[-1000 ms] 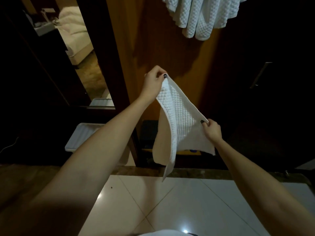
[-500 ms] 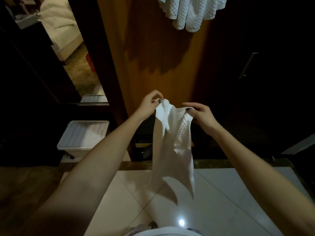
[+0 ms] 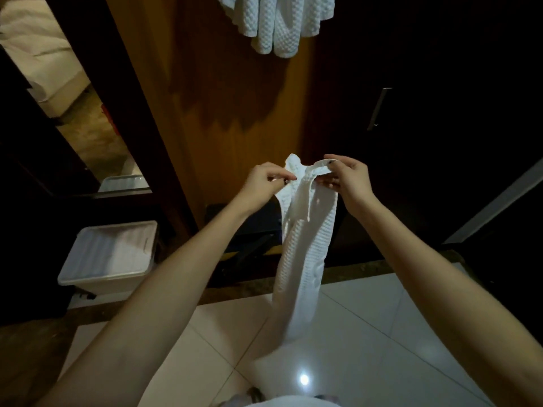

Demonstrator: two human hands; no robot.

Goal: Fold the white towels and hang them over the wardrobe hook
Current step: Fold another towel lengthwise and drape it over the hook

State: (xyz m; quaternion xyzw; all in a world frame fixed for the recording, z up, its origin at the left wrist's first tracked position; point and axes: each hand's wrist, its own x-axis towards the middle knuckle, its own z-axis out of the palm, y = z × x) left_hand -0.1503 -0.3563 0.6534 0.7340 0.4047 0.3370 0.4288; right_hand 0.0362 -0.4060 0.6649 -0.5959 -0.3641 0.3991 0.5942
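Observation:
A white waffle-textured towel (image 3: 305, 254) hangs down in a long narrow strip in front of me, above the tiled floor. My left hand (image 3: 266, 182) pinches its top edge on the left. My right hand (image 3: 348, 177) pinches the top edge on the right, thumb and fingers curled over the cloth. Both hands are close together at the towel's top. Several white towels (image 3: 279, 22) hang bunched at the top of the wooden wardrobe panel (image 3: 223, 113); the hook itself is hidden by them.
A white plastic lidded bin (image 3: 110, 257) stands on the floor at the left. A mirror (image 3: 58, 92) at the left reflects a bed. A dark wardrobe door with a metal handle (image 3: 379, 108) is at the right. Pale floor tiles (image 3: 367, 333) lie below.
My hands came together and dropped lower, bringing the towel's two top corners side by side. The towel went from a spread sheet to a narrow hanging strip.

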